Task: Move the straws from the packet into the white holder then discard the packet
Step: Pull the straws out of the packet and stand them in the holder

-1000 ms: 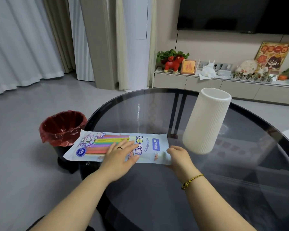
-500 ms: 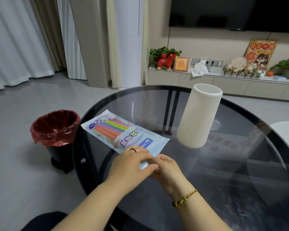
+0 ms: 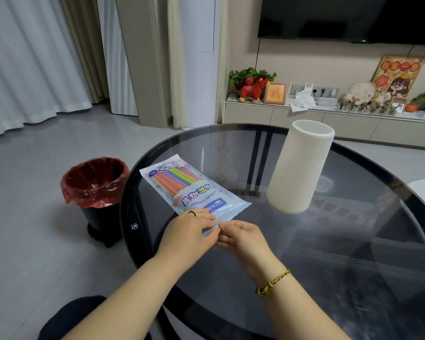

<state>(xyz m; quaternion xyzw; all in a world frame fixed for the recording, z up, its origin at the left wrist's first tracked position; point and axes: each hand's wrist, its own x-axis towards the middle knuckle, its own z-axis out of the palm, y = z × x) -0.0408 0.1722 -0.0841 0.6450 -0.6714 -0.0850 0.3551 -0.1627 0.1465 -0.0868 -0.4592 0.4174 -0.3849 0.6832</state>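
On the round dark glass table (image 3: 304,278), near its left edge, lies the packet (image 3: 194,190), flat, long axis running diagonally from far-left to near-right. Pale blue film with printed lettering; clear window at the far end shows the straws (image 3: 174,179) inside: orange, yellow, green, purple, pink, all parallel to the packet's length. Packet appears unopened; straws fully enclosed. Near end of the packet is met by both hands. Left hand (image 3: 189,231) rests palm-down on the near corner, fingertips pinching the film edge; a ring is visible on one finger. Right hand (image 3: 241,238) comes in from the right, thumb and fingers closed on the same edge, touching the left fingertips. Both hands thus grip the packet's near end; exact split of the film between them is hidden by the fingers. A braided gold-coloured bracelet (image 3: 271,283) sits on the right wrist. White holder (image 3: 301,168), a ribbed cylinder with open top, stands upright on the table to the right of the packet, apart from it; its inside is out of sight. On the floor left of the table, beside its rim: a black bin with red liner (image 3: 93,185), mouth open.
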